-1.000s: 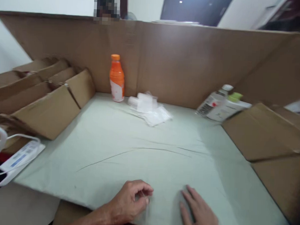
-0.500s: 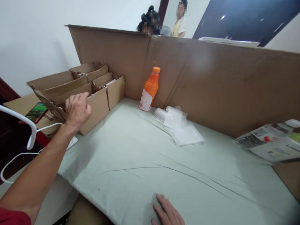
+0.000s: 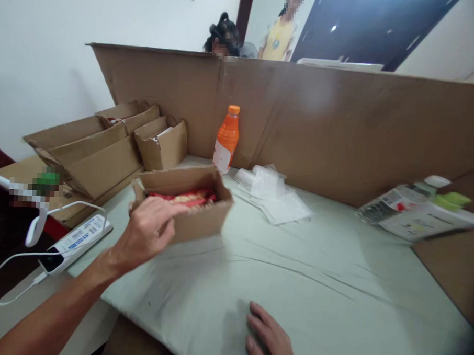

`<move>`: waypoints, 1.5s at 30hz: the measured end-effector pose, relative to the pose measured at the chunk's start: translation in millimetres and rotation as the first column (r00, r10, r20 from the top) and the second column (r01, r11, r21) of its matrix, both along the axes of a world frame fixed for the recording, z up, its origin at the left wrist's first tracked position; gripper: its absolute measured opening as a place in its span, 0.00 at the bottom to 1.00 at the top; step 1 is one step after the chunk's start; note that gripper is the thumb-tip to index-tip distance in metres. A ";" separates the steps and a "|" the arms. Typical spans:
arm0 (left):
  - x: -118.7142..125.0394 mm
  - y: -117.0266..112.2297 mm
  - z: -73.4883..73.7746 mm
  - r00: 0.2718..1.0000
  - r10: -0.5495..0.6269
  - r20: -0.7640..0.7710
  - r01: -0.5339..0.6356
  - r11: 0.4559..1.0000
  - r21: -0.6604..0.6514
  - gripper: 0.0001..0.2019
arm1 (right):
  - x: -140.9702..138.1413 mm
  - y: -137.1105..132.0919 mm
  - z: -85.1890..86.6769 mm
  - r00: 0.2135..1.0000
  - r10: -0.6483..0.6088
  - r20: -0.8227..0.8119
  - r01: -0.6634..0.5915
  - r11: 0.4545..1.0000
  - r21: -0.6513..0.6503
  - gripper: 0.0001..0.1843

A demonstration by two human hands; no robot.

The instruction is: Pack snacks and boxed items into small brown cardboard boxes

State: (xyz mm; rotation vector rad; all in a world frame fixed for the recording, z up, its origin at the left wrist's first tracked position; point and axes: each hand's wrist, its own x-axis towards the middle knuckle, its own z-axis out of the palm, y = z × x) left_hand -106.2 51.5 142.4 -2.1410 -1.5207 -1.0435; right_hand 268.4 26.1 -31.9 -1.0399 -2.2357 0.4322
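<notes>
My left hand (image 3: 150,231) grips the near wall of a small open cardboard box (image 3: 196,220) and holds it just above the pale green cloth-covered table (image 3: 314,285). Red and pale packets (image 3: 183,197) lie inside the box. My right hand (image 3: 269,341) rests flat on the cloth near the front edge, fingers stretched out, holding nothing.
More open cardboard boxes (image 3: 100,148) stand at the left. An orange bottle (image 3: 226,139) and clear plastic bags (image 3: 273,197) sit by the tall cardboard wall (image 3: 341,129). Bottles and leaflets (image 3: 419,214) lie at the right. A white power strip (image 3: 75,238) lies left. Two people stand behind the wall.
My left hand reached from the table front to the boxes at the left, then pulled one small box out onto the cloth. The right hand stayed flat.
</notes>
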 end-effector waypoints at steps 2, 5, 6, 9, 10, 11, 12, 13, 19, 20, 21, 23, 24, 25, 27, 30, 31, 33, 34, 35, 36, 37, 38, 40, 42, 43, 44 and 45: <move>26.8 -13.9 3.1 0.977 -0.211 -0.013 0.210 0.977 -0.037 0.18 | 6.2 2.0 15.3 0.992 -0.121 -0.043 0.116 0.988 -0.104 0.20; 52.7 -33.2 5.2 0.919 -0.395 0.006 0.393 0.912 -0.115 0.19 | 12.1 3.4 38.1 0.959 -0.237 -0.152 0.203 0.957 -0.208 0.27; 56.9 -38.8 4.8 0.911 -0.413 0.012 0.412 0.904 -0.120 0.20 | 12.2 3.0 44.6 0.952 -0.244 -0.186 0.194 0.948 -0.252 0.30; 59.3 -50.6 -1.6 0.935 -0.343 0.089 0.348 0.937 -0.042 0.27 | 7.7 -0.4 58.0 0.938 -0.249 -0.243 0.142 0.912 -0.386 0.33; 57.9 -52.5 -6.4 0.948 -0.279 0.156 0.283 0.959 -0.001 0.29 | 5.6 -2.1 59.9 0.934 -0.258 -0.246 0.138 0.898 -0.418 0.33; 56.0 -53.4 -12.9 0.946 -0.208 0.249 0.207 0.978 0.031 0.31 | 3.9 -3.9 60.6 0.932 -0.264 -0.247 0.136 0.889 -0.438 0.33; 53.9 -53.3 -21.2 0.923 -0.144 0.358 0.136 0.990 0.049 0.33 | 3.0 -6.0 60.2 0.933 -0.263 -0.246 0.132 0.884 -0.448 0.33; 51.6 -52.3 -31.1 0.879 -0.087 0.468 0.078 0.996 0.040 0.34 | 2.9 -8.3 58.8 0.936 -0.254 -0.244 0.123 0.885 -0.449 0.33; 41.8 -37.3 -101.7 0.632 0.299 0.716 0.101 0.883 -0.458 0.33 | 15.0 -26.3 43.1 0.976 -0.138 -0.168 0.053 0.901 -0.430 0.42; 41.4 -34.9 -110.8 0.610 0.347 0.712 0.111 0.852 -0.511 0.30 | 16.6 -27.6 41.4 0.981 -0.126 -0.151 0.050 0.901 -0.430 0.44; 41.2 -32.6 -118.3 0.592 0.384 0.709 0.115 0.830 -0.545 0.27 | 17.5 -27.0 40.3 0.984 -0.115 -0.136 0.046 0.901 -0.431 0.46; 41.0 -27.8 -128.2 0.563 0.428 0.707 0.122 0.803 -0.583 0.25 | 16.9 -18.3 40.2 0.990 -0.080 -0.120 0.020 0.901 -0.434 0.48; 40.7 -24.7 -130.6 0.550 0.436 0.713 0.137 0.794 -0.592 0.26 | 15.1 -9.5 41.1 0.991 -0.062 -0.122 0.003 0.902 -0.432 0.48; 40.5 -20.6 -131.5 0.534 0.438 0.723 0.158 0.789 -0.594 0.26 | 12.3 2.4 42.4 0.990 -0.045 -0.132 -0.016 0.906 -0.423 0.48; 40.8 -8.9 -130.4 0.496 0.431 0.754 0.188 0.795 -0.577 0.28 | 3.2 34.1 45.9 0.987 -0.007 -0.160 -0.058 0.916 -0.398 0.47; 44.2 16.6 -125.8 0.469 0.398 0.788 0.145 0.846 -0.513 0.30 | -19.4 90.8 53.2 0.982 0.020 -0.188 -0.091 0.921 -0.378 0.41; 45.9 26.0 -124.9 0.472 0.391 0.790 0.110 0.863 -0.492 0.30 | -28.1 108.7 55.9 0.981 0.014 -0.191 -0.088 0.919 -0.385 0.40; 49.3 43.4 -126.0 0.483 0.392 0.783 0.037 0.885 -0.465 0.30 | -43.3 138.7 60.9 0.980 -0.015 -0.196 -0.067 0.910 -0.409 0.40; 50.6 50.7 -128.2 0.484 0.402 0.777 0.006 0.887 -0.462 0.30 | -47.9 150.2 62.5 0.981 -0.020 -0.195 -0.065 0.905 -0.420 0.41; 51.3 56.8 -131.6 0.480 0.415 0.773 -0.017 0.885 -0.465 0.30 | -49.6 159.3 63.4 0.981 -0.013 -0.191 -0.071 0.902 -0.425 0.41; 51.4 61.5 -135.9 0.473 0.428 0.770 -0.036 0.883 -0.468 0.31 | -48.1 166.4 63.3 0.983 0.002 -0.184 -0.081 0.904 -0.420 0.41; 51.0 64.9 -140.7 0.463 0.436 0.772 -0.045 0.881 -0.471 0.32 | -43.4 171.8 62.2 0.985 0.018 -0.169 -0.086 0.912 -0.401 0.39; 50.0 67.2 -145.8 0.452 0.440 0.776 -0.049 0.881 -0.471 0.33 | -36.1 176.0 60.5 0.989 0.021 -0.145 -0.074 0.928 -0.366 0.35; 47.2 69.1 -154.8 0.437 0.432 0.789 -0.044 0.886 -0.461 0.35 | -17.7 183.4 55.9 0.996 -0.043 -0.077 0.022 0.967 -0.254 0.27; 44.4 68.8 -160.5 0.437 0.425 0.793 -0.038 0.889 -0.455 0.35 | -2.2 192.3 51.5 0.986 -0.167 0.021 0.168 0.977 -0.132 0.23; 43.3 68.4 -162.0 0.439 0.430 0.789 -0.044 0.887 -0.459 0.34 | 2.0 198.2 49.5 0.971 -0.224 0.077 0.231 0.969 -0.084 0.24; 42.5 67.9 -162.6 0.443 0.444 0.779 -0.053 0.880 -0.472 0.33 | 3.4 205.0 47.6 0.955 -0.266 0.127 0.274 0.960 -0.049 0.26; 42.1 67.4 -162.4 0.451 0.460 0.765 -0.058 0.871 -0.489 0.32 | 2.2 212.6 45.6 0.943 -0.292 0.161 0.300 0.954 -0.027 0.28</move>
